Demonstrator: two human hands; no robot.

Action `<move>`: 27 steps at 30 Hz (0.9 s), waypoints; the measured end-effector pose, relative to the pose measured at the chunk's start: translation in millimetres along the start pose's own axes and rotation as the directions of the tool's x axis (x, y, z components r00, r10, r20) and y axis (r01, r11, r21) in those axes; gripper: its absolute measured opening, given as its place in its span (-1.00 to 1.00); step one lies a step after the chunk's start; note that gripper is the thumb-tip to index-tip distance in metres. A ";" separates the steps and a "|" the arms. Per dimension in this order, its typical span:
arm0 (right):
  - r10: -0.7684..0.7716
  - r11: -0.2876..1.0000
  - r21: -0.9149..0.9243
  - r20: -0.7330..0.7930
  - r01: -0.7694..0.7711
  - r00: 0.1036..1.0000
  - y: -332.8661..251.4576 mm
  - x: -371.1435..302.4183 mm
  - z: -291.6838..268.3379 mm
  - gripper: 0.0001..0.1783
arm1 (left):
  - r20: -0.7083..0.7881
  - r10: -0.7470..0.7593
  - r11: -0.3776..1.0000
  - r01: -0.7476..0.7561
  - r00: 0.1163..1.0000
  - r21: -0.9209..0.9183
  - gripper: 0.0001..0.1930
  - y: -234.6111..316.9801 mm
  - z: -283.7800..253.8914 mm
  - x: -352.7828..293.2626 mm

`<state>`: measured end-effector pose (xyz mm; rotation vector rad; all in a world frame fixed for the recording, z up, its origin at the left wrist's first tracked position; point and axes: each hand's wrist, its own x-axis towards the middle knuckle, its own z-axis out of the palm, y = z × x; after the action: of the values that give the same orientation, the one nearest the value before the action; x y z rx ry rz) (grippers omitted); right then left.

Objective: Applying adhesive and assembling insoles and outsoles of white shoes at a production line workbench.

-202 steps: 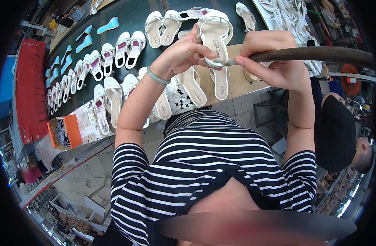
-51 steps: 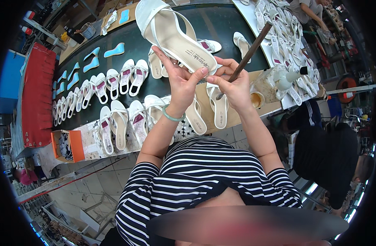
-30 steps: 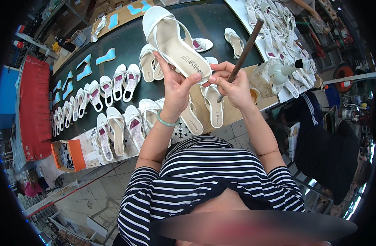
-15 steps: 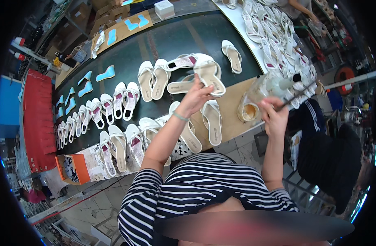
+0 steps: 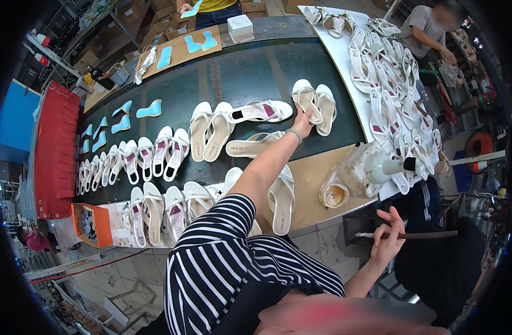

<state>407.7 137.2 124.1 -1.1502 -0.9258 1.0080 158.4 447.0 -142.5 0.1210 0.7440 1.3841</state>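
Single view: left one of two wide fisheye cameras worn side by side on person's head, aimed down and forward; picture upright, unmirrored; striped shirt (image 5: 211,262) very close, across lower middle of frame; left hand (image 5: 304,124) farther out, above and right of centre; right hand (image 5: 387,239) at lower right; worktop (image 5: 256,72) beyond shirt, across centre and upper middle, edges bending; floor (image 5: 130,279) at lower left; dark corners round fisheye circle

White sandals (image 5: 308,100), green table (image 5: 247,78), black-and-white striped shirt (image 5: 211,262), orange box (image 5: 102,226)
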 end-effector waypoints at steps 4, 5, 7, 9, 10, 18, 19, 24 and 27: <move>0.030 0.996 -0.090 0.035 -0.027 0.999 3.6 6.8 -16.9 -0.59 | -0.009 -0.033 0.998 0.033 0.999 0.047 -0.34 5.6 12.0 -16.7; 0.054 0.988 -0.148 0.119 -0.036 0.991 4.1 6.2 -16.8 -0.59 | -0.023 -0.019 0.999 0.020 1.000 0.049 -0.34 16.7 0.4 -17.4; 0.107 0.981 -0.182 0.190 -0.073 0.976 1.7 10.0 -4.2 -0.61 | -0.025 -0.199 0.931 0.197 0.980 0.306 -0.35 38.6 -26.9 -15.4; 0.282 0.927 -0.336 0.321 -0.169 0.904 7.0 9.1 -2.0 -0.64 | -0.012 -0.286 0.857 0.262 0.958 0.444 -0.41 44.5 -29.3 -31.9; 0.384 0.873 -0.435 0.337 -0.219 0.860 8.9 8.2 4.4 -0.68 | 0.058 -0.258 0.861 0.202 0.964 0.467 -0.40 51.3 -25.7 -53.5; 0.530 0.487 -0.857 0.442 0.167 0.723 126.3 -36.4 2.3 -0.77 | 0.106 -0.131 0.875 0.064 0.986 0.480 -0.49 147.4 -62.7 -230.6; 0.432 0.529 -0.825 0.462 0.198 0.775 139.2 -41.1 3.9 -0.74 | 0.089 -0.111 0.866 0.052 0.990 0.498 -0.50 155.5 -72.8 -249.6; 0.230 0.474 -0.833 0.430 0.286 0.873 201.3 -57.0 5.0 -0.61 | -0.027 0.015 0.879 0.000 1.000 0.477 -0.50 177.6 -109.4 -323.7; 0.157 0.358 -0.878 0.392 0.317 0.907 246.6 -72.8 -7.2 -0.47 | -0.075 0.094 0.894 -0.051 0.993 0.445 -0.51 185.5 -129.0 -349.8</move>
<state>357.7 92.9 -124.4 -1.8365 -2.0837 0.5631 -67.5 123.7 -8.9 0.4483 1.1392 1.2761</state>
